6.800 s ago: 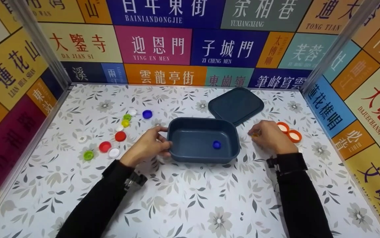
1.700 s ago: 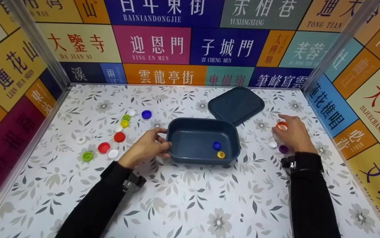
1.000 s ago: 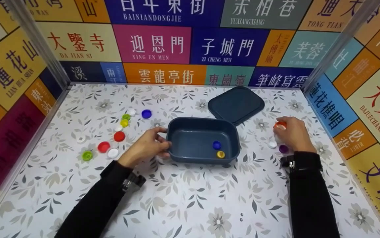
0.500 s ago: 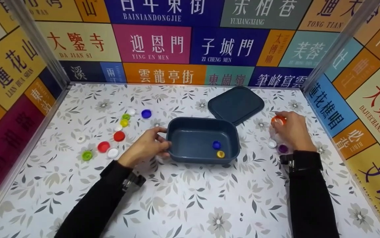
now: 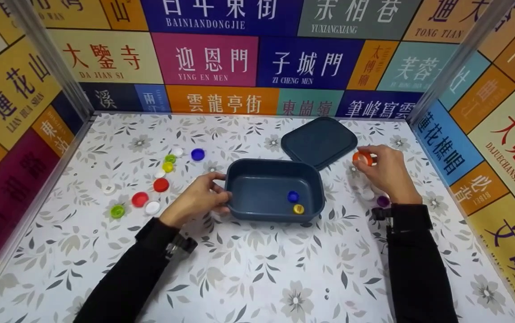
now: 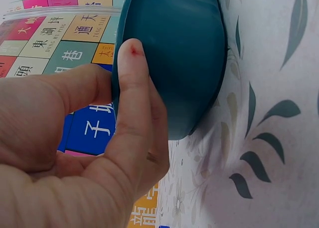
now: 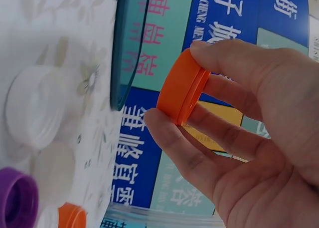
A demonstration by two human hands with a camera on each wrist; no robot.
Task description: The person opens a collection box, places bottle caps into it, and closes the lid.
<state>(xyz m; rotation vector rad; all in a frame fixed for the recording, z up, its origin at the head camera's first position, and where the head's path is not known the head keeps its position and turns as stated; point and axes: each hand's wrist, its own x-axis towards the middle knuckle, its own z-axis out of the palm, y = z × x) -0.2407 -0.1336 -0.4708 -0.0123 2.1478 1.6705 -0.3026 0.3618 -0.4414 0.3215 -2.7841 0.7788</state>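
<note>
In the head view my left hand (image 5: pixel 196 197) holds the left end of a dark blue-grey plastic box (image 5: pixel 257 193) by its rim. The left wrist view shows the fingers (image 6: pixel 133 83) against the outer wall of that box (image 6: pixel 174 63). Inside the box lie a blue bottle cap (image 5: pixel 293 196) and a yellow bottle cap (image 5: pixel 298 209). My right hand (image 5: pixel 387 172) pinches an orange bottle cap (image 7: pixel 180 88) between thumb and fingers, raised above the table, right of the box.
Several loose caps lie left of the box, among them a red cap (image 5: pixel 161 185) and a blue cap (image 5: pixel 197 154). The box's lid (image 5: pixel 320 142) lies behind it. Under my right hand are a purple cap (image 7: pixel 17 198), another orange cap (image 7: pixel 72 217) and pale caps.
The yellow cap my right hand held earlier now lies in the box. Since then that hand has picked up an orange cap and moved it left. My left hand stays at the box.
</note>
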